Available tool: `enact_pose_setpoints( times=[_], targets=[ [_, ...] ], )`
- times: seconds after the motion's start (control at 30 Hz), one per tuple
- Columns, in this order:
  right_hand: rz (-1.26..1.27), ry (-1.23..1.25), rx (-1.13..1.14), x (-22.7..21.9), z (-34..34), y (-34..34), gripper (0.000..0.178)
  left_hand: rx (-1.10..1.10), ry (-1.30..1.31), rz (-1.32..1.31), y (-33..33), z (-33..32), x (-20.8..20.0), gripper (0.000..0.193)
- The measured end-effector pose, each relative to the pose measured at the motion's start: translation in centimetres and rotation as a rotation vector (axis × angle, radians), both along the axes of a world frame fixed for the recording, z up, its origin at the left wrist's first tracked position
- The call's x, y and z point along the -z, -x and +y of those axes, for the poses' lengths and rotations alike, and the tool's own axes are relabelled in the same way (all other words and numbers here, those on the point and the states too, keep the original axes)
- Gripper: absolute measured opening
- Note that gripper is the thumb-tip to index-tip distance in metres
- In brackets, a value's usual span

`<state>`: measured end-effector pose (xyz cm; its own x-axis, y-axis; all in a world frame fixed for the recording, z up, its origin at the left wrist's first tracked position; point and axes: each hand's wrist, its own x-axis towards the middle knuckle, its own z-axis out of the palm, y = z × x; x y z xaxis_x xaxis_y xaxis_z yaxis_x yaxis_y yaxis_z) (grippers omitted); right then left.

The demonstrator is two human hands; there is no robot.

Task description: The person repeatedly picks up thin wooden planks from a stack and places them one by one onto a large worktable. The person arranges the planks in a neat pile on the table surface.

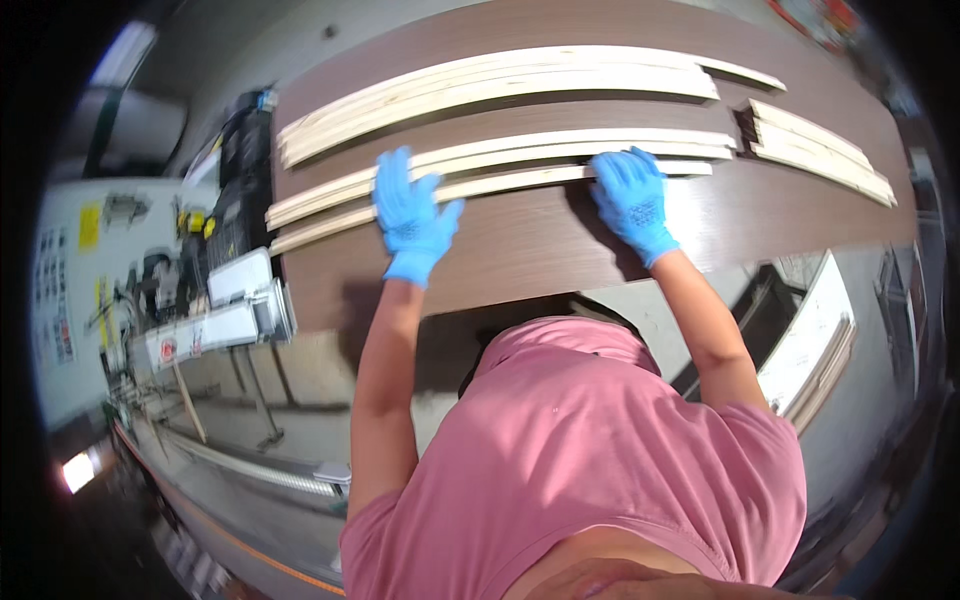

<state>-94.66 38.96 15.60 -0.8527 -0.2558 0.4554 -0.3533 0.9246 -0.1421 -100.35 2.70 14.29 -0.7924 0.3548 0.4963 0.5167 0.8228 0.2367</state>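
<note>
On a dark brown table (520,250), light wooden strips lie lengthwise in groups. My left hand (412,222), in a blue glove, rests across the near strips with its fingers stretched out and spread. My right hand (635,205), also blue-gloved, has its fingers bent down over the nearest wooden strip (520,182), close to that strip's right end; its fingertips are partly hidden. Just beyond lies a pair of wooden strips (540,148), side by side, which the fingers of my left hand reach.
Farther back lies a wider group of wooden strips (500,85). Shorter wooden pieces (820,150) are stacked at the table's right. Off the left edge stand black cases (240,170) and a metal machine part (220,315). A white panel (810,320) leans below the table's right side.
</note>
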Motion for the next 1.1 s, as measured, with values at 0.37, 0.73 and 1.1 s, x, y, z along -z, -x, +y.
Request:
enact_pose_setpoints(
  times=[0.37,0.73,1.1],
  targets=[
    [0.022,-0.022,-0.059,0.0,-2.7,3.4,0.091,-0.073,0.16,0.001,0.5,0.4,1.7,0.104],
    [-0.09,-0.152,-0.012,1.2,-3.4,4.2,0.08,-0.149,0.333,0.019,1.8,1.0,2.4,0.09],
    [0.088,-0.193,-0.032,2.7,-3.2,4.0,0.083,-0.468,-0.206,0.128,-9.3,-13.1,0.9,0.095]
  ],
)
